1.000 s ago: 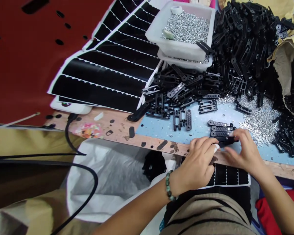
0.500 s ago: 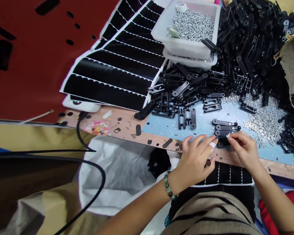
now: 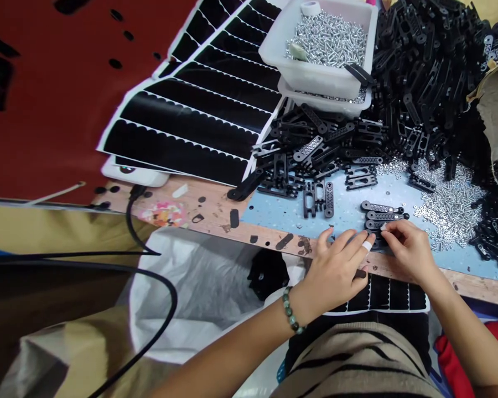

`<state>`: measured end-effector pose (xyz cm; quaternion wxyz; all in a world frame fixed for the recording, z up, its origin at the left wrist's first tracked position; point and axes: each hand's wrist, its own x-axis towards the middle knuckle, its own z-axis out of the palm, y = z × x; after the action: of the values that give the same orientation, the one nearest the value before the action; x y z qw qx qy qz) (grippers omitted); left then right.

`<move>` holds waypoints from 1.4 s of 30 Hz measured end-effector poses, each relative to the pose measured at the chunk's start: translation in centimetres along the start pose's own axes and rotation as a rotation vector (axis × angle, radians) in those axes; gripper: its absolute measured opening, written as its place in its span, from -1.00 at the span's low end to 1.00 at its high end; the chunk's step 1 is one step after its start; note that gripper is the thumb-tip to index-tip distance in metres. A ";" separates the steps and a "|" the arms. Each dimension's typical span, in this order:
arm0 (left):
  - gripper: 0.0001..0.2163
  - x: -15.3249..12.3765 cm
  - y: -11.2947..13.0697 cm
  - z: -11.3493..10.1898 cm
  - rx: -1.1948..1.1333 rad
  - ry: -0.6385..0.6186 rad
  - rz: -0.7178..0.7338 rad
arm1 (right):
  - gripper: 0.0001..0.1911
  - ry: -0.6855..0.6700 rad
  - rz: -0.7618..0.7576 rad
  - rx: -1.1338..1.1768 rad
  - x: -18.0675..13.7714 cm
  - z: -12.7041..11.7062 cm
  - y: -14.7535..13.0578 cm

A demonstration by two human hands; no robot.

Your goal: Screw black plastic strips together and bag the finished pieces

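My left hand (image 3: 338,268) reaches over the table's front edge with its fingers stretched out. Their tips are at the left end of a short row of black plastic link pieces (image 3: 384,216). White tape wraps one finger, and a small dark oval piece (image 3: 360,273) shows by the thumb; whether it is held or stuck on is unclear. On the row's near side, my right hand (image 3: 410,249) is closed in a pinch. A small white spot (image 3: 383,226) shows at its fingertips, too small to tell whether it is tape or a held item. My hands partly cover the nearest link.
A white tub (image 3: 315,77) of screws stands at the back. Piles of black links (image 3: 431,83) lie behind and right, with loose screws and nuts (image 3: 452,204) beside them. Black sticker sheets (image 3: 186,121) lie left. A black cable (image 3: 176,298) loops past an open white sack (image 3: 191,287).
My left hand has shifted slightly right along the edge. My right hand has moved a little left, still pinched. The row of links stays in place.
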<state>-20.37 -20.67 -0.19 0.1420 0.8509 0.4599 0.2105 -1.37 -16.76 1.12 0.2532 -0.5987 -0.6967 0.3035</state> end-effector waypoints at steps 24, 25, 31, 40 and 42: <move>-0.62 1.8 -0.3 -1.2 -0.072 0.018 -0.039 | -0.78 0.064 0.318 0.485 1.4 -0.1 0.1; -0.63 1.8 -0.3 -0.9 -0.057 0.017 -0.035 | -0.78 0.065 0.318 0.459 1.4 0.1 0.1; -0.65 1.4 -0.7 -0.2 -0.022 0.038 -0.009 | -0.78 0.088 0.332 0.444 1.1 0.6 0.1; -0.64 1.6 -0.5 -0.7 -0.061 0.019 -0.013 | -0.79 0.061 0.310 0.429 1.3 0.5 0.4; -0.63 1.7 -0.4 -0.8 -0.077 0.009 -0.019 | -0.79 0.057 0.317 0.458 1.3 0.5 0.5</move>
<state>-20.26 -19.00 0.74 0.1743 0.8395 0.4601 0.2307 -1.59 -15.53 0.46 0.3509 -0.6357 -0.5002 0.4718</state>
